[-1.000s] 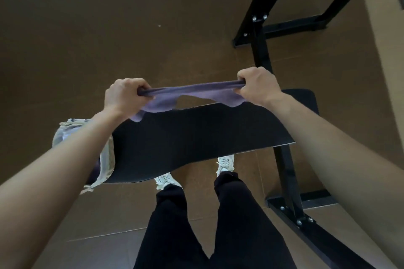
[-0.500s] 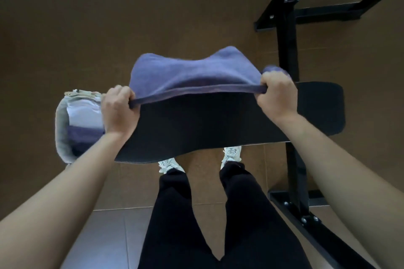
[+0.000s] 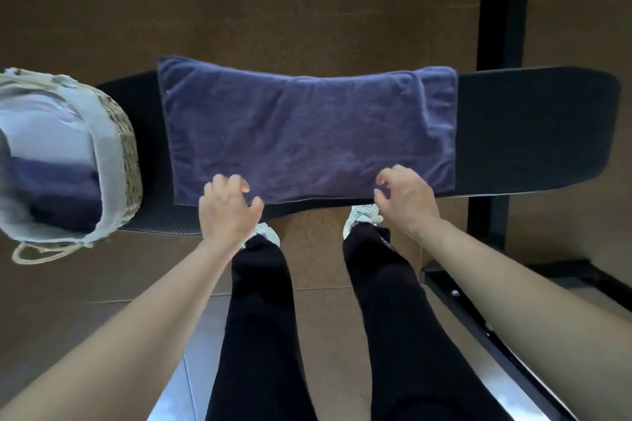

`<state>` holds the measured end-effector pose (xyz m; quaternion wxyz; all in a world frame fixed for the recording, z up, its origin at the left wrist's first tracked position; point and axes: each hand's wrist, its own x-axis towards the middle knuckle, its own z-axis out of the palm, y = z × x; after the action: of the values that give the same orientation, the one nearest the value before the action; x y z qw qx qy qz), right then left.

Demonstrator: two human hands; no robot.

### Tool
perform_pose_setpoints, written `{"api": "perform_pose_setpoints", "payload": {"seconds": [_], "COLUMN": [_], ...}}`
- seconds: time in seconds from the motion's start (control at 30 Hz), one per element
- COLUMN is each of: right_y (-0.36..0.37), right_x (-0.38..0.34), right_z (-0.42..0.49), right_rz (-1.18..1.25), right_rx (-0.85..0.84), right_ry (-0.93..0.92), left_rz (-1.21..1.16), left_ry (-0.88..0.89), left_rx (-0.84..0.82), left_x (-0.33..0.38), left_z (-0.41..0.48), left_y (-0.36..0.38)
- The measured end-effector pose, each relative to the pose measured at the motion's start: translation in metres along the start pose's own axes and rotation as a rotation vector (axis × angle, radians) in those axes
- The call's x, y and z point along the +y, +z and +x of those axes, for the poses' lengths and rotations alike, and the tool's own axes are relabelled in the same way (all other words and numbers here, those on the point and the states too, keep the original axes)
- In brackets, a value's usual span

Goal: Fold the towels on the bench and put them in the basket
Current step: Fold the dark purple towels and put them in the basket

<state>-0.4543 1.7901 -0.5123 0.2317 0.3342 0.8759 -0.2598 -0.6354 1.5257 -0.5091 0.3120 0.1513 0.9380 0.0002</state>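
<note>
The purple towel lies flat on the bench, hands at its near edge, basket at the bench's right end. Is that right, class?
No. The head view shows the basket at the left end of the bench, not the right; the rest holds.

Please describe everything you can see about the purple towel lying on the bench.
The purple towel looks like soft terry cloth, spread flat across the middle of the black bench, reaching from its far edge to its near edge. It looks doubled: at its right end a second layer's edge shows. The left hand and right hand are at its near edge, fingers loosely curled, gripping nothing; contact is unclear. The basket stands apart on its left.
</note>
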Motion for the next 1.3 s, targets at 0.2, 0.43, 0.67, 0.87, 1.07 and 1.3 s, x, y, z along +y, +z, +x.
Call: {"api": "perform_pose_setpoints", "payload": {"seconds": [0.2,0.43,0.67,0.87,1.07,1.3], "right_y": [0.005,0.025,0.033,-0.003,-0.016,-0.003], "right_x": [0.010,0.026,0.030,0.058,0.095,0.099], "right_z": [0.042,0.020,0.000,0.029,0.031,0.007], "right_rz": [-0.081,-0.192,-0.125,0.212,0.433,0.432], "right_rx": [0.066,0.035,0.020,0.344,0.148,0.024], "right_ry": [-0.028,-0.018,-0.021,0.410,0.737,0.816], "left_rz": [0.028,0.043,-0.032,0.064,-0.054,0.132], "left_ry": [0.163,0.192,0.102,0.134,0.249,0.323], "left_rx": [-0.022,0.004,-0.141,-0.044,-0.128,-0.026], "left_x": [0.027,0.005,0.003,0.020,0.059,0.055], "left_z": [0.030,0.019,0.002,0.015,-0.005,-0.029], "left_y": [0.019,0.042,0.043,0.029,0.041,0.070]}}
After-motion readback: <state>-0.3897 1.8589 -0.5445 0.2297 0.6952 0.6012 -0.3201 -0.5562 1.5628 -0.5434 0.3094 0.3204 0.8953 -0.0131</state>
